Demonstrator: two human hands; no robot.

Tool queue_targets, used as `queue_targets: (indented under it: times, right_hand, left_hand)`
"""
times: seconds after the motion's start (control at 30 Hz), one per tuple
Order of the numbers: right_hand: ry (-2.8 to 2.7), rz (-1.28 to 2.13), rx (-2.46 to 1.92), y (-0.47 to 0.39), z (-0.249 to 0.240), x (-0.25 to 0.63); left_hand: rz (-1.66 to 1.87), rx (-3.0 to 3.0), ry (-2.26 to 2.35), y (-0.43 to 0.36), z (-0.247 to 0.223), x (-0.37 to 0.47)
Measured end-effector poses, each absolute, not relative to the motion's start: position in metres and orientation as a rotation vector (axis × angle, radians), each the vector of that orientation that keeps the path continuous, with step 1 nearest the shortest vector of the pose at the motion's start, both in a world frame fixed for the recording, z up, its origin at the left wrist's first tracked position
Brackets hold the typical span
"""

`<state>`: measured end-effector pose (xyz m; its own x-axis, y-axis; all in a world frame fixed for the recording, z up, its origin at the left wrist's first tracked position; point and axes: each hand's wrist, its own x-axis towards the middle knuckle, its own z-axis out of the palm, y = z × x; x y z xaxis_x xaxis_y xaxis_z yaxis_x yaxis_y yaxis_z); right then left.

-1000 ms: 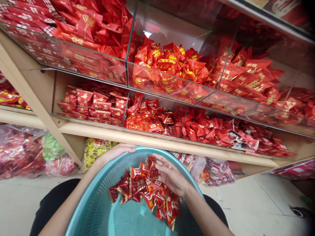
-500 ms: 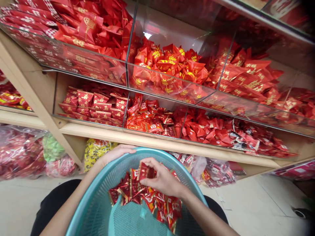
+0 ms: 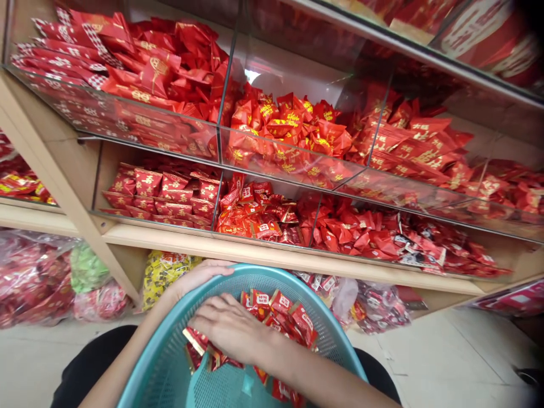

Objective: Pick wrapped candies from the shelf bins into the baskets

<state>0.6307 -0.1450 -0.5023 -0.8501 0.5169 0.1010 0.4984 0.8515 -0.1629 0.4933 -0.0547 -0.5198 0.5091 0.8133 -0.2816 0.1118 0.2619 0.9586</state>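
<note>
A teal plastic basket (image 3: 147, 345) stands below the shelves, between my knees. My left hand (image 3: 204, 276) is closed over its back left rim. Inside the basket, my right hand (image 3: 225, 326) reaches down over dark red candy packets (image 3: 196, 341) at the left, palm down; its fingertips are partly hidden, and what they hold cannot be made out. Brighter red packets (image 3: 302, 323) lie to the right of that hand, along the basket's back and right side.
Clear-fronted shelf bins hold red-wrapped candies (image 3: 293, 122), with a wooden shelf edge (image 3: 272, 255) just behind the basket. Below stand a yellow bag (image 3: 165, 277), pink and green bags (image 3: 87, 266) at left, and more bags (image 3: 380, 303) at right.
My right hand has moved left within the basket and turned palm down; the dark red packet it held is no longer visible in its fingers. My left hand stays on the rim.
</note>
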Motion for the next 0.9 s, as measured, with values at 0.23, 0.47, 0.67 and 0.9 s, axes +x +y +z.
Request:
queue_targets:
  times: [0.23,0.47,0.67,0.9]
  right_hand:
    - [-2.765,0.283,-0.784,-0.135,-0.456,0.656]
    - [-2.498,0.013,-1.193,-0.055,-0.399,0.725]
    - [-2.625,0.100,-1.413,-0.022,-0.402,0.739]
    - [-2.659,0.080,-1.394,-0.013,-0.409,0.733]
  left_hand:
    - [0.610,1.208,0.842,-0.054,-0.521,0.495]
    - [0.533,1.186,0.904,-0.057,-0.517,0.493]
    - [0.542,1.277,0.865,-0.055,-0.518,0.491]
    - [0.528,1.276,0.964,-0.052,-0.520,0.490]
